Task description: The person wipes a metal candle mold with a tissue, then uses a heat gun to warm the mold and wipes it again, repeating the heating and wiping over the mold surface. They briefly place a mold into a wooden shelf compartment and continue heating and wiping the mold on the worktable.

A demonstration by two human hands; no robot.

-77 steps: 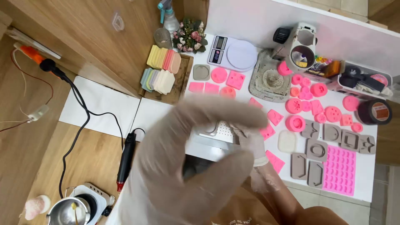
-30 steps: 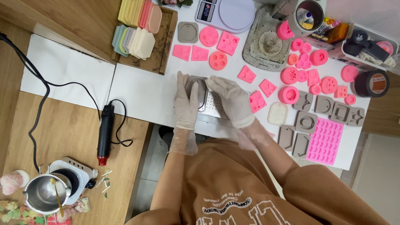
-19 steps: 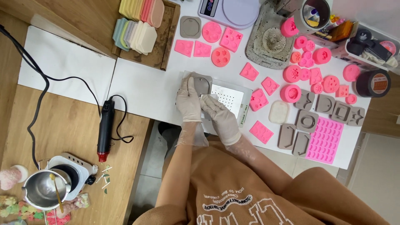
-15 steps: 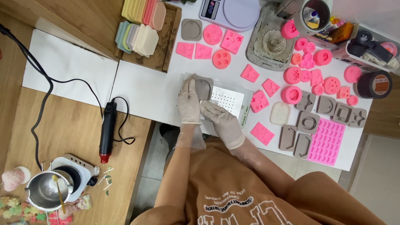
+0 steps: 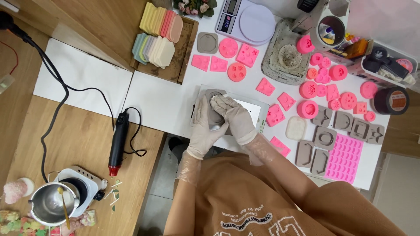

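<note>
Both gloved hands on one grey mould (image 5: 214,114) at the white tabletop (image 5: 162,100) front edge. My left hand (image 5: 204,126) clamped around it, my right hand (image 5: 234,116) pinching something white at its top. Demoulding looks just begun; piece not out yet.

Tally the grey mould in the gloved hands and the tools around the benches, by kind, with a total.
Grey mould, gripped by the left hand: 1
Kitchen scale: 1
Heat gun: 1
Metal pot: 1
Tape roll: 1
Total: 5
</note>
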